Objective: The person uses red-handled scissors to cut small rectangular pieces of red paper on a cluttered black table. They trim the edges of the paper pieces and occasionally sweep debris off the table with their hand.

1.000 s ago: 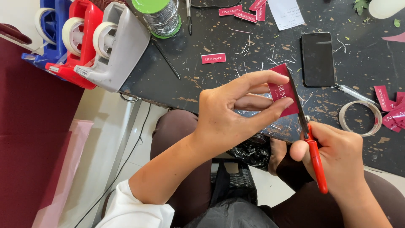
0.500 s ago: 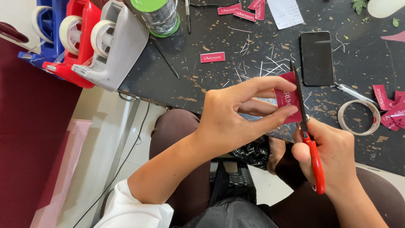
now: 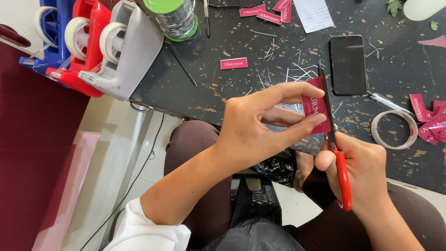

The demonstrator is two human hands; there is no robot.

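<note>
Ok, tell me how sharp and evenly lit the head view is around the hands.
Head view: both hands, left hand and right hand, sharp; label and scissors crisp; light soft and even, faint sheen on the dark table, no blur.

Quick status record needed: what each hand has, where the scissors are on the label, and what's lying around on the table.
left hand: pinches a small dark-pink label between thumb and fingers
right hand: grips red-handled scissors
scissor blades: run along the label's right edge
table: dark, scuffed, strewn with thin white paper slivers
loose labels: one alone mid-table, a pile at the right edge
phone: black, screen dark, beyond the label
tape dispensers: grey, red and blue, at left
tape ring: clear, right of the scissors
</note>
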